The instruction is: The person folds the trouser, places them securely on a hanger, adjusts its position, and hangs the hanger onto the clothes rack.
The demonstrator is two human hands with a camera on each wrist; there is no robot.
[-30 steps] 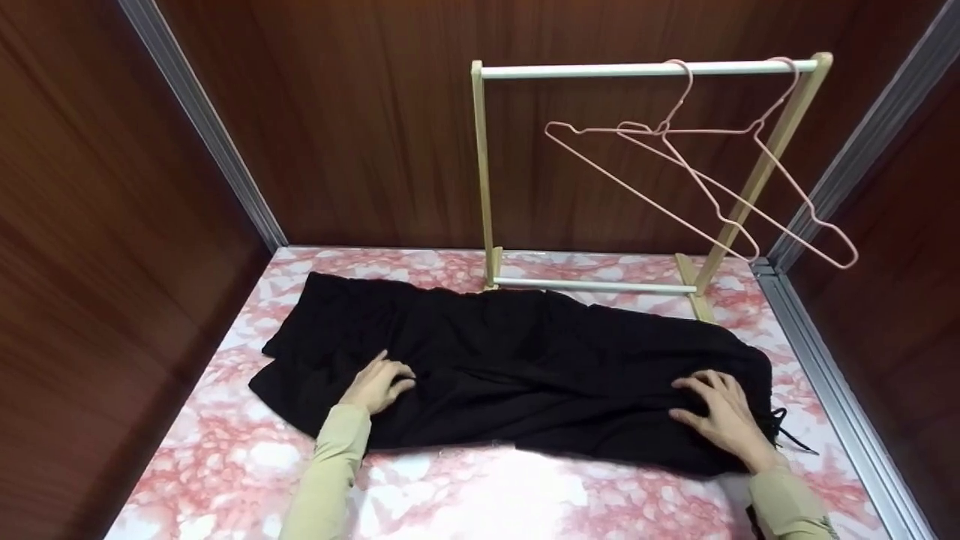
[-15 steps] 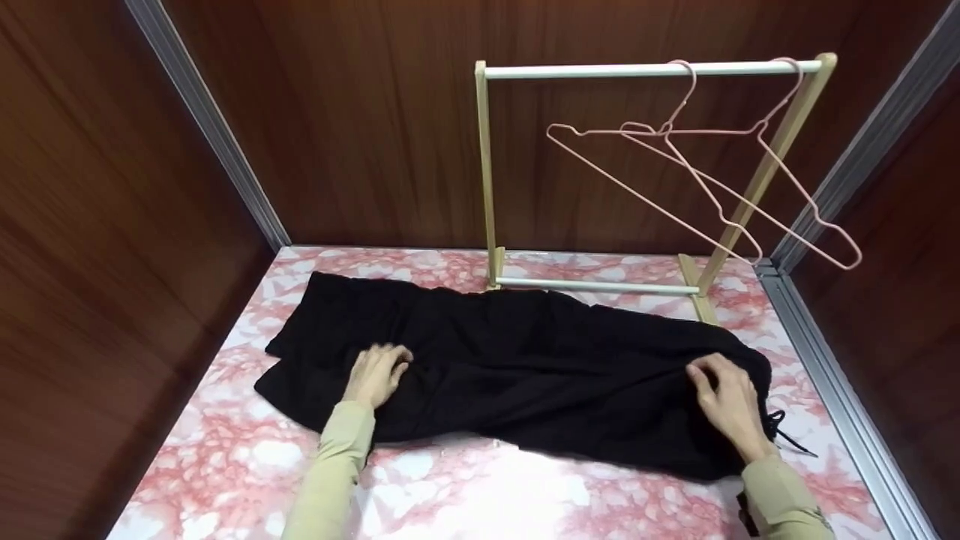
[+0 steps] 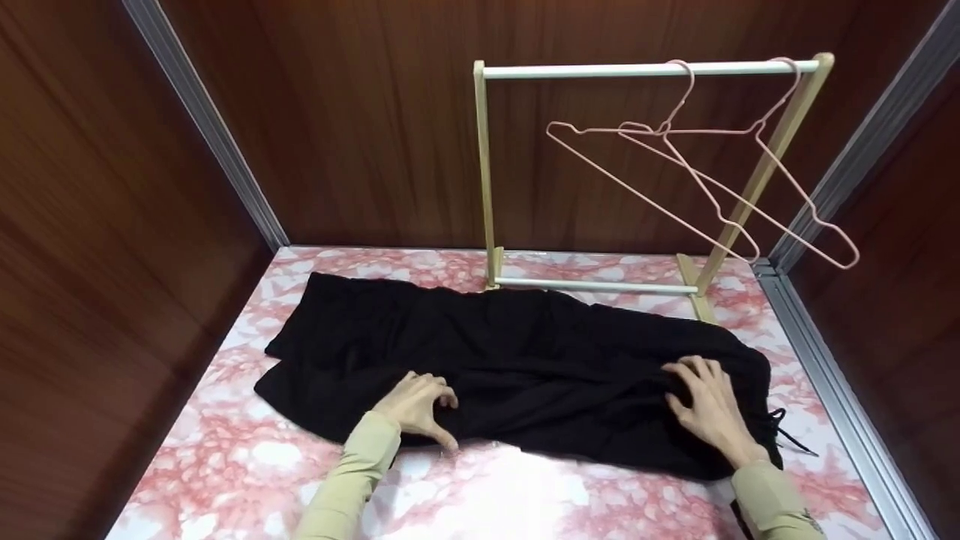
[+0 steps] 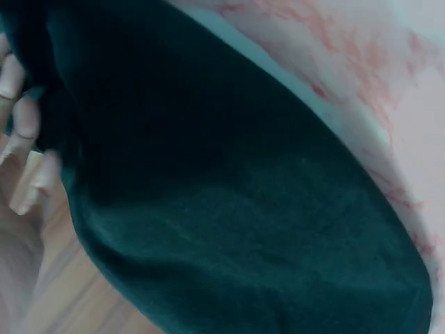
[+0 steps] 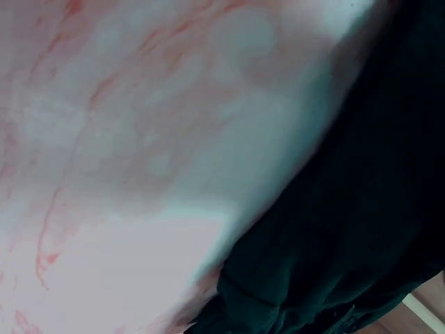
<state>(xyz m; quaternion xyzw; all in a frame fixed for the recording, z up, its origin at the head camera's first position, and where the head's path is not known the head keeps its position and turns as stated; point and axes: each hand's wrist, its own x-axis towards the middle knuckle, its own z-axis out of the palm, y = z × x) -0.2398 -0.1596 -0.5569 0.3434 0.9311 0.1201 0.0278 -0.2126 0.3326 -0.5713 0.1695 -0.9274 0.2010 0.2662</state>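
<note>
Black trousers (image 3: 525, 352) lie lengthwise across the table, two leg ends at the left and a drawstring (image 3: 778, 414) at the right, by the waist. My left hand (image 3: 418, 406) is at their near edge, thumb spread away from the loosely bent fingers. In the left wrist view its fingertips (image 4: 26, 115) show at the left border beside the dark cloth (image 4: 208, 174). My right hand (image 3: 709, 405) rests on the trousers toward the waist end, fingers and thumb apart. The right wrist view has only cloth (image 5: 348, 209) and tabletop, with that hand out of sight.
Behind the trousers stands a wooden rack (image 3: 484, 172) with a white top rail (image 3: 577, 71). Two pink hangers (image 3: 637, 187) hang from it toward the right. Brown panels enclose the pink-and-white marbled table (image 3: 210, 450) at the back and sides.
My left hand has shifted right and closer to the near edge, its thumb opening out. The right hand moved slightly and spread its fingers from a pinch. Folds along the middle of the trousers changed.
</note>
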